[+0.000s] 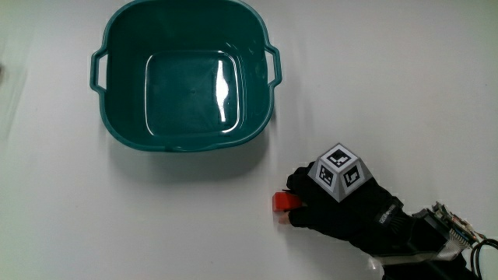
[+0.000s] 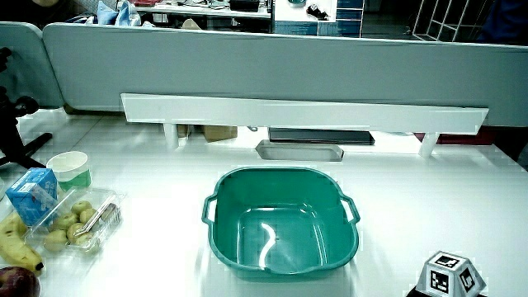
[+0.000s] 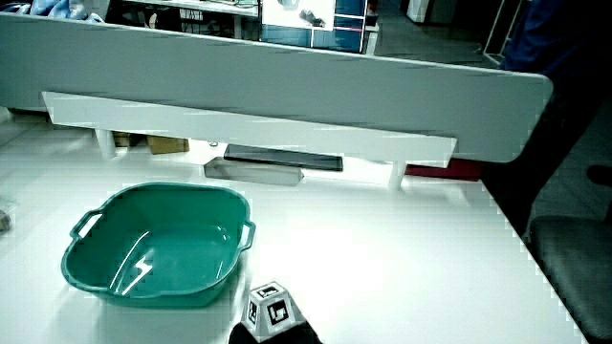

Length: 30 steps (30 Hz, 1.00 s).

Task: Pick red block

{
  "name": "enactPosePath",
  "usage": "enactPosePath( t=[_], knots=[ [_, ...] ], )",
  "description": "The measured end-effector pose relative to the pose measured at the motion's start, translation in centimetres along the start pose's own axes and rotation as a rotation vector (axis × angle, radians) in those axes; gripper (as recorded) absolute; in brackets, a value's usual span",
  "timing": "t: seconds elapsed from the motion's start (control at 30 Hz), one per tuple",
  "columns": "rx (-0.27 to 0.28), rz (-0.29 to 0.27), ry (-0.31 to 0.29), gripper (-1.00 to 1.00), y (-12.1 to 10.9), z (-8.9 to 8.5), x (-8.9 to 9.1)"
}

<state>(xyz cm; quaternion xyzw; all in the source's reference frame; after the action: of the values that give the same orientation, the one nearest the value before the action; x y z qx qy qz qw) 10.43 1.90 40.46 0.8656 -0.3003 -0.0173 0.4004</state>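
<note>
In the main view the hand (image 1: 342, 208) lies on the white table (image 1: 117, 218), nearer to the person than the teal basin (image 1: 185, 74), its fingers curled around the red block (image 1: 285, 202), which sits on the table well apart from the basin. In both side views only the patterned cube (image 2: 450, 276) (image 3: 269, 311) shows, nearer to the person than the basin (image 2: 282, 221) (image 3: 158, 244); the block is hidden.

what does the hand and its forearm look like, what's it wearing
The hand wears a black glove with small pale lettering near the wrist. A small cube with black-and-white square patterns sits on its back. At the forearm, a pale fixture with dark cables shows.
</note>
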Motion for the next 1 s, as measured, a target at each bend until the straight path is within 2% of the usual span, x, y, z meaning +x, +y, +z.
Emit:
enactPosePath(
  t=[0.43,1.0],
  knots=[
    [0.060,0.020,0.029,0.32,0.14,0.04,0.03],
    [0.070,0.025,0.022,0.64,0.50,-0.12,-0.10]
  ],
)
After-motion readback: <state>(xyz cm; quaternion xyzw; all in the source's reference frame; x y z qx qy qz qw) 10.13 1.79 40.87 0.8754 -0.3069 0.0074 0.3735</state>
